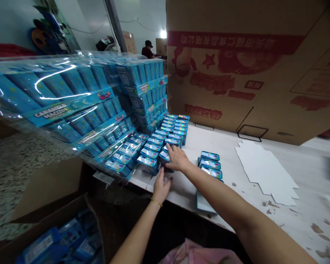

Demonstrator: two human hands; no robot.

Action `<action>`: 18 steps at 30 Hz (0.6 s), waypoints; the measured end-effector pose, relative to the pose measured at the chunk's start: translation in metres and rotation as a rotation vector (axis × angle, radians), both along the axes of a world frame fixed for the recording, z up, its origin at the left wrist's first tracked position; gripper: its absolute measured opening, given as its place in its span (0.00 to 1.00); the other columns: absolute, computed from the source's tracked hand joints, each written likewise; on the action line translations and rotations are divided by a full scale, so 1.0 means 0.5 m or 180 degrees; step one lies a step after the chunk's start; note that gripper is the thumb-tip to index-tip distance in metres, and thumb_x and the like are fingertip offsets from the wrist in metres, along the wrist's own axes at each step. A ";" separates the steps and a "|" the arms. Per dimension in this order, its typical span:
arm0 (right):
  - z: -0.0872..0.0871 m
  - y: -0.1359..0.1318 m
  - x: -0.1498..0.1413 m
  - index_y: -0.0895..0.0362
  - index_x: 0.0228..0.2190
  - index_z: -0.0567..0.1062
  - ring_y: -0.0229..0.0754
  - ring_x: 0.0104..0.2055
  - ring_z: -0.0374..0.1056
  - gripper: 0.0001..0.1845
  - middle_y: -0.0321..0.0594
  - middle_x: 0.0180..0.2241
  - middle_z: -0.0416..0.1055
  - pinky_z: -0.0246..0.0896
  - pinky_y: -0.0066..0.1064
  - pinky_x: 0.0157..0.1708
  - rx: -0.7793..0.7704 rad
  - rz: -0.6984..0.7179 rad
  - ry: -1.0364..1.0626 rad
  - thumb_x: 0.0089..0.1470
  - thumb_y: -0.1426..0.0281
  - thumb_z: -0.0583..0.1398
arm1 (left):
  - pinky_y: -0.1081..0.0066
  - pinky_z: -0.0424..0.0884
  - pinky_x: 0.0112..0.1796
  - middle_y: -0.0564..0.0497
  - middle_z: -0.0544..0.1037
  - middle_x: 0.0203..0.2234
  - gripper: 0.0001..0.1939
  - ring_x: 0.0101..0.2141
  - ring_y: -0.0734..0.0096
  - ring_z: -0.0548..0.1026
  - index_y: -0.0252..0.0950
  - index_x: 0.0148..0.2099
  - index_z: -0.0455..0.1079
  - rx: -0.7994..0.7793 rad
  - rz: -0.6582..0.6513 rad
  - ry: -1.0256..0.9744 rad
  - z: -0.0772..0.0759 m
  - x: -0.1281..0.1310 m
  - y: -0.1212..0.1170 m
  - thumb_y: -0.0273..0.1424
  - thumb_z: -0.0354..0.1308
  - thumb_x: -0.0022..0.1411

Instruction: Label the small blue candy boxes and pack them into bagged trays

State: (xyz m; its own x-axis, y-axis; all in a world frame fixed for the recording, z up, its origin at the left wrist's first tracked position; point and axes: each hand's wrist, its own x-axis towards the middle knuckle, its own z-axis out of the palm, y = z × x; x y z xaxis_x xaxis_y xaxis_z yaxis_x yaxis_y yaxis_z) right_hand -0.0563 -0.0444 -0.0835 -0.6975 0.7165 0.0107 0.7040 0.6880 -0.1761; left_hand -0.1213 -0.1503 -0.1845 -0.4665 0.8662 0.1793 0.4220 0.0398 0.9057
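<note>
Small blue boxes with shiny printed tops stand upright in two rows on the white table. My right hand is at the near end of the right-hand row, its thumb and fingers around the right side of a blue box. Just in front of that box is my left hand, fingers stretched toward its lower edge and thumb apart. Whether the left fingertips touch it I cannot tell. To the right of my right forearm, a few more blue boxes stand in a blue-edged tray, partly hidden by the arm.
Plastic-wrapped stacks of blue display packs rise along the left. A large brown carton stands at the back right. White cut card lies on the table. An open carton holds blue packs below left. A person is far behind.
</note>
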 end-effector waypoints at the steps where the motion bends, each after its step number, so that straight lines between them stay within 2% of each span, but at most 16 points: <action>1: 0.001 0.001 -0.006 0.61 0.58 0.45 0.53 0.49 0.54 0.47 0.52 0.49 0.57 0.53 0.41 0.44 -0.0062 0.0014 -0.0002 0.40 0.60 0.59 | 0.57 0.54 0.54 0.41 0.64 0.52 0.28 0.54 0.57 0.58 0.33 0.55 0.58 0.0024 0.0032 -0.0015 -0.001 -0.001 -0.005 0.35 0.53 0.51; 3: 0.012 -0.002 -0.002 0.61 0.57 0.47 0.52 0.48 0.55 0.46 0.51 0.48 0.57 0.54 0.39 0.44 -0.0159 0.0082 0.0077 0.40 0.61 0.59 | 0.57 0.57 0.52 0.41 0.64 0.51 0.27 0.53 0.59 0.61 0.33 0.54 0.58 0.0061 0.0116 -0.0131 -0.002 0.002 -0.025 0.35 0.53 0.52; 5: 0.040 -0.014 0.032 0.61 0.57 0.48 0.50 0.48 0.55 0.45 0.49 0.48 0.57 0.54 0.38 0.45 -0.0211 0.0275 0.0279 0.40 0.61 0.60 | 0.59 0.59 0.51 0.41 0.65 0.50 0.25 0.50 0.61 0.64 0.34 0.53 0.59 0.0045 0.0163 -0.0288 0.001 0.013 -0.057 0.35 0.52 0.53; 8: 0.108 -0.054 0.143 0.59 0.58 0.47 0.47 0.50 0.53 0.45 0.45 0.49 0.56 0.52 0.36 0.48 -0.0268 0.0701 0.0759 0.42 0.61 0.60 | 0.63 0.64 0.46 0.43 0.68 0.47 0.22 0.42 0.66 0.70 0.35 0.51 0.60 -0.0050 0.0000 -0.0502 0.018 0.048 -0.112 0.36 0.51 0.55; 10: 0.151 -0.094 0.235 0.57 0.58 0.45 0.47 0.51 0.53 0.44 0.44 0.50 0.55 0.51 0.37 0.50 -0.0331 0.0809 0.1021 0.44 0.61 0.59 | 0.66 0.67 0.41 0.45 0.71 0.43 0.19 0.36 0.70 0.72 0.35 0.48 0.63 -0.0098 -0.0195 -0.0584 0.033 0.081 -0.135 0.37 0.51 0.55; 12: 0.169 -0.138 0.320 0.54 0.58 0.45 0.48 0.52 0.52 0.43 0.44 0.51 0.54 0.51 0.38 0.51 -0.0359 0.0780 0.1165 0.46 0.60 0.58 | 0.69 0.68 0.37 0.46 0.72 0.38 0.17 0.32 0.71 0.71 0.34 0.45 0.66 -0.0075 -0.0405 -0.0591 0.047 0.117 -0.142 0.37 0.51 0.55; 13: 0.166 -0.159 0.356 0.54 0.58 0.45 0.48 0.53 0.52 0.42 0.44 0.52 0.53 0.51 0.39 0.51 -0.0332 0.0776 0.1215 0.46 0.61 0.58 | 0.70 0.68 0.35 0.47 0.72 0.36 0.16 0.31 0.72 0.71 0.34 0.44 0.66 -0.0042 -0.0502 -0.0582 0.051 0.135 -0.139 0.36 0.51 0.55; 15: 0.138 -0.194 0.409 0.55 0.58 0.45 0.49 0.53 0.51 0.43 0.47 0.52 0.52 0.51 0.40 0.51 -0.0182 0.0772 0.1233 0.45 0.64 0.59 | 0.71 0.68 0.32 0.48 0.71 0.33 0.16 0.29 0.74 0.70 0.33 0.44 0.67 0.0030 -0.0658 -0.0611 0.056 0.166 -0.129 0.35 0.52 0.53; 18: 0.079 -0.223 0.441 0.57 0.58 0.45 0.51 0.52 0.52 0.45 0.49 0.52 0.52 0.52 0.43 0.50 0.0169 0.0653 0.1073 0.42 0.69 0.59 | 0.73 0.68 0.28 0.48 0.70 0.32 0.18 0.25 0.76 0.68 0.32 0.44 0.67 -0.0015 -0.0779 -0.0787 0.049 0.198 -0.111 0.34 0.54 0.50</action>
State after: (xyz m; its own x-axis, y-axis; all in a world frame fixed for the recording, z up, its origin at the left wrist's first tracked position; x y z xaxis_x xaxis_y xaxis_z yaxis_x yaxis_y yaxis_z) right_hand 0.1641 -0.1556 -0.0441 -0.7770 0.5550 0.2969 0.4599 0.8227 -0.3342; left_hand -0.0224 -0.2060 -0.1598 -0.2736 0.9583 0.0825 0.1875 -0.0310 0.9818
